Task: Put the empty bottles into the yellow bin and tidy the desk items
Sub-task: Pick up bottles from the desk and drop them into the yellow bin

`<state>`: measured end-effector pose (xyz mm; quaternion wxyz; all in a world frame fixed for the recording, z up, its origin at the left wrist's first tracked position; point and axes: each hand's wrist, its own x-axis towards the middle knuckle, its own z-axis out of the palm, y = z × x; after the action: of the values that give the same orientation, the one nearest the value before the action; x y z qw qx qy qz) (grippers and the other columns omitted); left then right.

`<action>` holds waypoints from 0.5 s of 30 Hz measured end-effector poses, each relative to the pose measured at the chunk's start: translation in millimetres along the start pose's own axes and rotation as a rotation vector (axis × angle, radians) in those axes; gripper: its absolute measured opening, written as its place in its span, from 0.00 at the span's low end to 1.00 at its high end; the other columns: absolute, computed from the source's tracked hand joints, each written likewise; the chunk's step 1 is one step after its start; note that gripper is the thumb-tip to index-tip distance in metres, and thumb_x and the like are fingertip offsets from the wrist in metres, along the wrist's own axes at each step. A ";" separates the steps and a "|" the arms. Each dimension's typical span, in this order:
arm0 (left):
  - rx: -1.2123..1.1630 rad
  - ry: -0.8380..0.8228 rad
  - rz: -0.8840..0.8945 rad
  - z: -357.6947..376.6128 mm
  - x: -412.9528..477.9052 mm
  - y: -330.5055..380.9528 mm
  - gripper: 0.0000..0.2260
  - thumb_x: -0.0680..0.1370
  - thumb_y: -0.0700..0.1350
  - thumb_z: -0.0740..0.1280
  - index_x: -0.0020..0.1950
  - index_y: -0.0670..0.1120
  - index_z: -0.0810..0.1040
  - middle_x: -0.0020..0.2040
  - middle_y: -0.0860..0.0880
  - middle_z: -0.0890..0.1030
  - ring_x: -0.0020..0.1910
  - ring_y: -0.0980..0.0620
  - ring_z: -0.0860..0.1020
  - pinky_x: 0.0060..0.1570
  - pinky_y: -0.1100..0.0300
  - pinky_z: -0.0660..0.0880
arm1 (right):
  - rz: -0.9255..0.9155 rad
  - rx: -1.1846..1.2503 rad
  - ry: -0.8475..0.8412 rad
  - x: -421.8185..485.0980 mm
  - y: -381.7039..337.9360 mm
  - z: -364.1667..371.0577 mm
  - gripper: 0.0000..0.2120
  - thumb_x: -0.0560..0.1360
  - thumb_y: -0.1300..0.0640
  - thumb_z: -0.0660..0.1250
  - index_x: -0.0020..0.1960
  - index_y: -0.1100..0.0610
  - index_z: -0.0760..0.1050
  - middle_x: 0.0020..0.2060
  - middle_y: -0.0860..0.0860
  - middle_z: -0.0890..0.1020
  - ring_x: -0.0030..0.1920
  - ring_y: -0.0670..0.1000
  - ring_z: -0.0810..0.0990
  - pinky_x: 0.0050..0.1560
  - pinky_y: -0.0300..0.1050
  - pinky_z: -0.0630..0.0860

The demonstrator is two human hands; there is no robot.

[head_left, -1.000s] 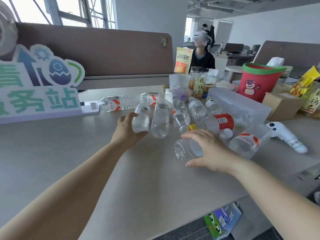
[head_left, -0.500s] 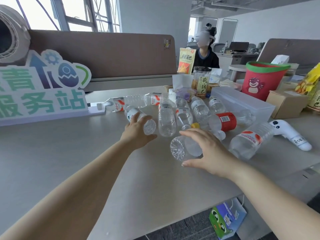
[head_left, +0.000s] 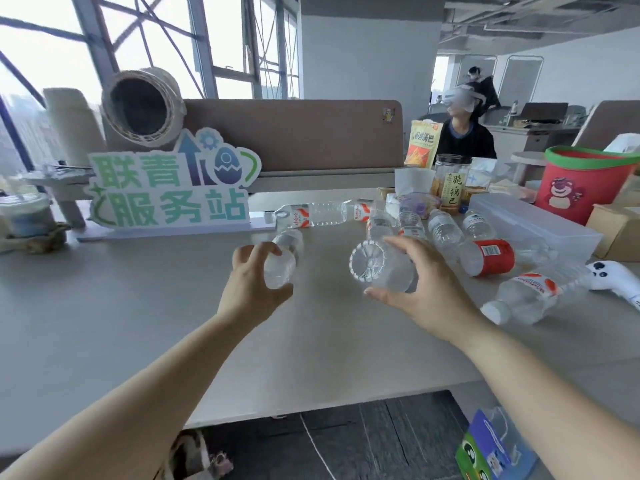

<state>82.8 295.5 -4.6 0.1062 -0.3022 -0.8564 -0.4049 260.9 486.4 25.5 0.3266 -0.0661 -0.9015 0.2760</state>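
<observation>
Both hands gripped bottles. My left hand [head_left: 252,289] was curled round a small clear bottle [head_left: 281,261], fingers over the top and thumb underneath. My right hand [head_left: 427,289] held a wider clear bottle [head_left: 375,266] the same way, with its ribbed base turned toward me. I could not tell whether either bottle touched the desk [head_left: 138,323]. Both were near the desk's middle, the small one in front of the sign [head_left: 173,192] and the wider one to its right.

Remaining bottles lay on their sides as follows:

1. A long bottle [head_left: 317,214] lay crosswise at the foot of the sign's right end.
2. A cluster of clear bottles [head_left: 445,228] lay just behind my right hand.
3. A red-label bottle [head_left: 490,258] lay just to the right of my right hand.
4. An orange-label bottle [head_left: 533,299] lay nearer the desk's right side, cap end toward me.

A white panda-faced device [head_left: 613,275] lay beside the far end of the orange-label bottle. A clear box [head_left: 535,223] stood behind the red-label bottle, with a cardboard box [head_left: 620,233] just to its right. A red bucket [head_left: 588,183] with a green rim stood behind the clear box. A jar [head_left: 452,187] stood behind the cluster, and a snack bag [head_left: 422,143] stood upright behind the jar. Another person [head_left: 465,136] sat beyond the divider.
</observation>
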 end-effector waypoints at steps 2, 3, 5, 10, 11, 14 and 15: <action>0.005 0.062 0.022 -42.4 -25.8 -5.9 0.25 0.68 0.43 0.76 0.61 0.50 0.70 0.65 0.46 0.65 0.52 0.48 0.68 0.49 0.57 0.70 | -0.038 0.099 -0.009 1.6 -29.9 15.2 0.38 0.61 0.37 0.71 0.68 0.50 0.68 0.61 0.42 0.70 0.62 0.41 0.68 0.63 0.35 0.64; 0.017 0.092 0.025 -65.1 -38.7 -9.3 0.25 0.68 0.43 0.76 0.62 0.50 0.70 0.65 0.46 0.65 0.53 0.49 0.68 0.50 0.57 0.70 | -0.058 0.146 -0.017 2.7 -46.6 24.6 0.37 0.62 0.39 0.73 0.68 0.50 0.67 0.60 0.41 0.70 0.61 0.40 0.68 0.62 0.32 0.64; 0.056 0.159 0.008 -112.1 -65.8 -18.9 0.26 0.68 0.43 0.76 0.61 0.51 0.70 0.65 0.48 0.66 0.54 0.50 0.68 0.50 0.57 0.70 | -0.098 0.241 -0.049 5.2 -83.1 46.1 0.35 0.64 0.44 0.76 0.67 0.49 0.67 0.59 0.40 0.70 0.60 0.39 0.69 0.59 0.26 0.63; 0.161 0.330 -0.014 -228.7 -135.3 -51.8 0.24 0.68 0.43 0.76 0.61 0.54 0.72 0.60 0.54 0.64 0.56 0.54 0.69 0.56 0.59 0.69 | -0.192 0.451 -0.176 10.5 -180.1 112.5 0.31 0.64 0.44 0.77 0.61 0.46 0.67 0.62 0.45 0.73 0.61 0.46 0.74 0.61 0.42 0.72; 0.196 0.359 -0.032 -251.0 -148.0 -59.5 0.24 0.69 0.43 0.75 0.61 0.56 0.72 0.60 0.55 0.64 0.57 0.55 0.68 0.56 0.60 0.68 | -0.209 0.500 -0.192 11.6 -199.6 127.4 0.31 0.64 0.43 0.77 0.61 0.46 0.67 0.61 0.45 0.73 0.60 0.46 0.75 0.60 0.42 0.73; 0.235 0.465 -0.089 -312.5 -180.1 -90.1 0.24 0.69 0.43 0.75 0.60 0.58 0.72 0.60 0.54 0.64 0.57 0.56 0.69 0.57 0.59 0.69 | -0.233 0.653 -0.238 17.3 -259.1 174.4 0.30 0.64 0.45 0.77 0.60 0.48 0.67 0.56 0.38 0.74 0.56 0.37 0.75 0.52 0.30 0.73; 0.244 0.504 -0.114 -331.1 -189.6 -102.9 0.24 0.69 0.42 0.75 0.60 0.59 0.72 0.60 0.54 0.64 0.57 0.56 0.70 0.57 0.59 0.70 | -0.232 0.697 -0.259 20.1 -279.5 192.5 0.28 0.65 0.47 0.77 0.60 0.48 0.67 0.54 0.37 0.74 0.54 0.35 0.74 0.49 0.28 0.72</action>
<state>150.5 -87.5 64.7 0.3285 -0.1285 -0.8609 -0.3666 142.0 170.5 65.7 0.2417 0.1865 -0.7891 0.5330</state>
